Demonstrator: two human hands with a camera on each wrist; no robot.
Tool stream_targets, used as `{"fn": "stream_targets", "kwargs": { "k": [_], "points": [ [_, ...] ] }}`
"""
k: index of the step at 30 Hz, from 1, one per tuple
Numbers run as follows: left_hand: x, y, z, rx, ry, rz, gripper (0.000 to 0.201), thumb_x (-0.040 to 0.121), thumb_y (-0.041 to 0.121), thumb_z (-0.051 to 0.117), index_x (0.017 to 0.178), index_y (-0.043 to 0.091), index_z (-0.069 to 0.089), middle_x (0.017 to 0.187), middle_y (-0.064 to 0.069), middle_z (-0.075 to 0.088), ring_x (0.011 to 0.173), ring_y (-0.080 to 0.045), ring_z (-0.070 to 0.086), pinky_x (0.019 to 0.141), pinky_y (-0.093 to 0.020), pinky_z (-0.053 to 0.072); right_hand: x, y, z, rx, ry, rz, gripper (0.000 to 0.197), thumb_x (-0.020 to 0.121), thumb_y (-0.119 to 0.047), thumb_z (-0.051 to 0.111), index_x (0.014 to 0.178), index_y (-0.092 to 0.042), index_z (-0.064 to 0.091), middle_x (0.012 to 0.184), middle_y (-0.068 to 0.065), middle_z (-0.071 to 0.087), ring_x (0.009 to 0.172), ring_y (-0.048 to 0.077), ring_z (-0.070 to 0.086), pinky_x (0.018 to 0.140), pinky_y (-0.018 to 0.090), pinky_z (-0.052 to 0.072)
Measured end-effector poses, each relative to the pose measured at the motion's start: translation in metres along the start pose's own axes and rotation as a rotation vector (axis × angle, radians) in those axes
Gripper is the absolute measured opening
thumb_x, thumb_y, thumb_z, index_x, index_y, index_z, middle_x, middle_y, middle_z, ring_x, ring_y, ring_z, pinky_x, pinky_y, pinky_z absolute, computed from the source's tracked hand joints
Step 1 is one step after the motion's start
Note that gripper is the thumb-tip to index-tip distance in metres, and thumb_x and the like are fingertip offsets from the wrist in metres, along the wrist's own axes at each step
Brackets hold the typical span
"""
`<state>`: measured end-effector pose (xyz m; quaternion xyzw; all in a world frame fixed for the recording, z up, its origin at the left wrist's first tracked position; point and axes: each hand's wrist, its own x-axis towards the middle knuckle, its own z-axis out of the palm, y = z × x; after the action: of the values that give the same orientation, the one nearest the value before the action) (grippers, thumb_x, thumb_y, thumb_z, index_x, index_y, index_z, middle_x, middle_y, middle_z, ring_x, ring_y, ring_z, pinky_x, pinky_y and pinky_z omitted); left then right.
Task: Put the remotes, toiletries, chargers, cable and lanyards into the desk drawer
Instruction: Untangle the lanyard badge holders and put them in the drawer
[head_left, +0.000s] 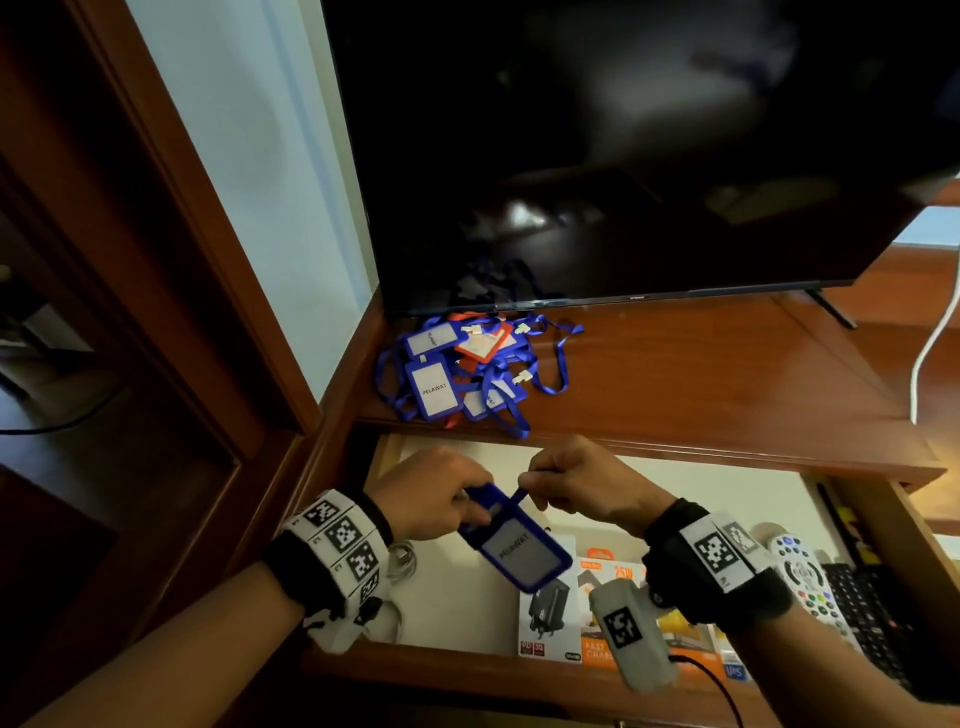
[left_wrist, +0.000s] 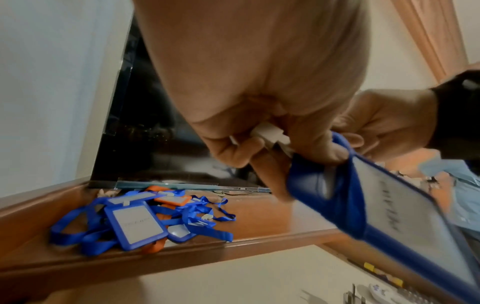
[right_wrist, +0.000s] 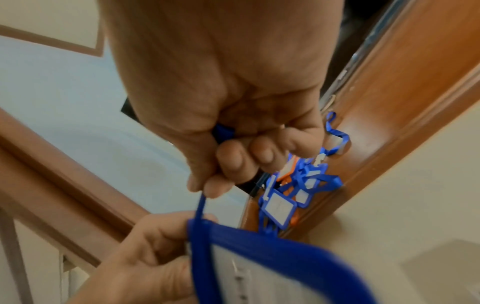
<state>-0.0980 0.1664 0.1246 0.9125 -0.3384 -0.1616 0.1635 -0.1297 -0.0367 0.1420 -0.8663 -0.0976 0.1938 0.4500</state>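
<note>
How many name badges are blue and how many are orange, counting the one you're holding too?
Blue badge holders: 4, one gripped by the left hand with its strap pinched by the right hand, and three in the pile on the desk.
Orange badge holders: 1, in that pile.
Total: 5 showing; the tangled straps may hide more.

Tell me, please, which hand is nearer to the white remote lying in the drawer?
Right. The right hand holds the lanyard strap over the drawer, with the white remote just beyond its wrist; the left hand grips the badge holder farther off, towards the drawer's other end.
</note>
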Motion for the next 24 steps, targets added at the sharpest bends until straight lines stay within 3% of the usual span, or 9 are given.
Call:
{"fn": "stream_targets", "kwargs": {
  "k": [3,5,7,9,11,13,15,19,24],
  "points": [
    [-0.001,-0.008,0.0,-0.349,0.014,0.014,0.006,0.083,0.016,0.07,0.086,0.018,0.064,0.087,0.002,0.066,0.085,-0.011,0.062,0.077,-0.032,0.053,-0.002,0.011,0.002,0.21,-0.025,0.01,0.036,0.095,-0.021,0.053,0.06,-0.012,0.056,0.057,0.01,0.046,0.048,0.012,0.037,0.048,0.021,0.03],
    [-0.002,-0.006,0.0,-0.636,0.079,0.013,0.015,0.083,0.008,0.068,0.09,0.021,0.064,0.085,0.01,0.067,0.087,-0.006,0.065,0.076,-0.023,0.053,-0.005,0.015,0.003,0.362,-0.001,-0.015,0.035,0.094,-0.027,0.054,0.06,-0.02,0.06,0.06,0.007,0.053,0.053,0.014,0.046,0.051,0.024,0.034],
    [0.0,-0.001,-0.001,-0.853,0.165,0.03,0.017,0.083,0.007,0.065,0.096,0.02,0.065,0.086,0.011,0.07,0.094,-0.007,0.065,0.08,-0.023,0.053,-0.008,0.014,0.006,0.496,0.02,-0.068,0.026,0.091,-0.029,0.055,0.067,-0.026,0.066,0.064,0.0,0.062,0.058,0.015,0.057,0.053,0.022,0.043],
    [0.003,0.01,0.001,-1.054,0.277,0.05,0.02,0.083,0.01,0.061,0.101,0.017,0.064,0.092,0.01,0.072,0.101,-0.011,0.065,0.08,-0.024,0.053,-0.011,0.013,0.01,0.671,0.051,-0.083,0.019,0.092,-0.019,0.051,0.078,-0.016,0.063,0.061,-0.002,0.066,0.055,0.011,0.061,0.051,0.019,0.049],
    [0.008,0.019,0.004,-1.204,0.407,0.055,0.023,0.082,0.017,0.058,0.104,0.015,0.063,0.1,0.004,0.072,0.108,-0.018,0.064,0.08,-0.025,0.053,-0.01,0.011,0.014,0.785,0.052,-0.12,0.015,0.093,-0.013,0.053,0.079,-0.009,0.058,0.054,-0.002,0.061,0.048,0.009,0.056,0.048,0.019,0.048],
    [0.013,0.027,0.007,-1.31,0.494,0.054,0.027,0.081,0.032,0.065,0.106,0.021,0.065,0.107,0.002,0.07,0.112,-0.021,0.062,0.08,-0.026,0.054,-0.006,0.01,0.017,0.844,0.048,-0.2,0.02,0.084,-0.029,0.058,0.081,-0.009,0.059,0.054,0.002,0.054,0.047,0.012,0.048,0.048,0.022,0.044],
    [0.017,0.033,0.009,-1.451,0.535,0.049,0.038,0.076,0.043,0.072,0.108,0.023,0.068,0.115,-0.003,0.068,0.114,-0.023,0.061,0.081,-0.028,0.054,0.001,0.009,0.015,0.882,0.051,-0.194,0.025,0.088,-0.032,0.051,0.083,-0.009,0.06,0.053,0.005,0.047,0.046,0.013,0.041,0.048,0.023,0.041],
    [0.02,0.035,0.013,-1.55,0.649,0.003,0.029,0.085,0.019,0.055,0.11,0.012,0.068,0.119,-0.014,0.065,0.115,-0.029,0.059,0.086,-0.033,0.053,0.016,0.009,0.017,0.951,-0.01,-0.152,0.03,0.101,-0.019,0.035,0.083,-0.007,0.055,0.05,0.003,0.04,0.044,0.012,0.034,0.047,0.024,0.037],
    [0.012,0.016,0.02,-1.526,0.719,-0.061,0.033,0.083,0.013,0.054,0.113,0.001,0.063,0.115,-0.016,0.067,0.111,-0.027,0.062,0.086,-0.03,0.053,0.038,0.02,0.028,0.976,-0.201,-0.045,0.033,0.101,-0.021,0.034,0.077,-0.01,0.055,0.052,0.005,0.042,0.047,0.016,0.035,0.048,0.025,0.035]
  ]
}}
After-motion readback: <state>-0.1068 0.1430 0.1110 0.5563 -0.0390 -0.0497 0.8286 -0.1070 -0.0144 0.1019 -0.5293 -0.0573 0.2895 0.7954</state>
